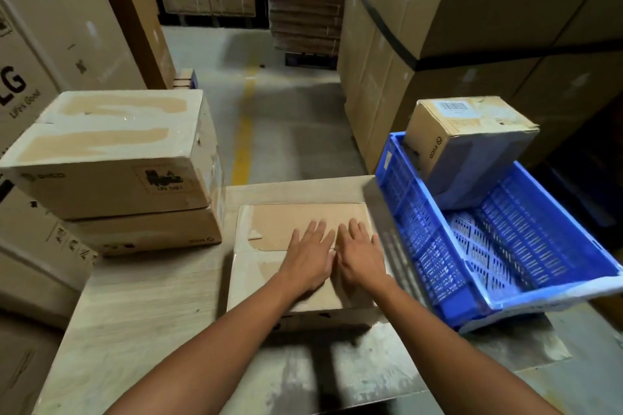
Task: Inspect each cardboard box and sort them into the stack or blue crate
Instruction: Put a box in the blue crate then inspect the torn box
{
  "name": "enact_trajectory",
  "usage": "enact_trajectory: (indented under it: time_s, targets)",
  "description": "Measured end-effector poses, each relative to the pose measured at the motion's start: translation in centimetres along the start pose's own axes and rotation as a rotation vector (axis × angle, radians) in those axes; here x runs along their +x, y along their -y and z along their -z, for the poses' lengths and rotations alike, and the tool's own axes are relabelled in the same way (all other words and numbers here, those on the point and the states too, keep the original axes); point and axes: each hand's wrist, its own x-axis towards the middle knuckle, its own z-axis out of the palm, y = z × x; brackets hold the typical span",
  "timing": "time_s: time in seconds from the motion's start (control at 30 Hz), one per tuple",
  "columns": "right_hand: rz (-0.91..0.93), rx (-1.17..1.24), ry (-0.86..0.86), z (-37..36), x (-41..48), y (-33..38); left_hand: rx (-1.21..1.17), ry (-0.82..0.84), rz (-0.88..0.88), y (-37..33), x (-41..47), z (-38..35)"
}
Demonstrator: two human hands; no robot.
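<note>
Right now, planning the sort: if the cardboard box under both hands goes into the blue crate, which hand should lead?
Likely the right hand: it rests flat on the brown cardboard box nearest the blue plastic crate; the left hand lies beside it, toward the two-box stack.

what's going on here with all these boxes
A person is sorting cardboard boxes at a table. The left hand and the right hand lie flat, side by side, fingers straight, on top of the cardboard box in the middle. To the left stands a stack of two boxes. To the right, the blue crate holds one tilted box at its far end. The middle box has not yet gone to either place.
</note>
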Motion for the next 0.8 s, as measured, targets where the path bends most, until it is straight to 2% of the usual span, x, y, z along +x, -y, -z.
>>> enact_trajectory:
  time_s: [0.13,0.3,0.47,0.57,0.8]
  targets:
    - [0.009,-0.008,0.013,0.1,0.7,-0.9,0.011,0.033,0.049,-1.0,1.9,0.3]
    - [-0.078,-0.027,0.048,0.8,2.1,2.2,0.001,0.053,-0.059,1.2,1.5,1.3]
    - [0.21,-0.004,0.09,-0.2,2.8,6.5,0.017,-0.095,0.112,6.2,-1.3,1.1]
    - [0.197,-0.027,0.086,-1.9,2.7,8.1,0.057,-0.086,0.147,8.6,-2.9,0.6]
    - [0.205,-0.061,0.076,-1.6,2.5,7.3,0.037,-0.049,0.159,8.4,-2.9,1.1]
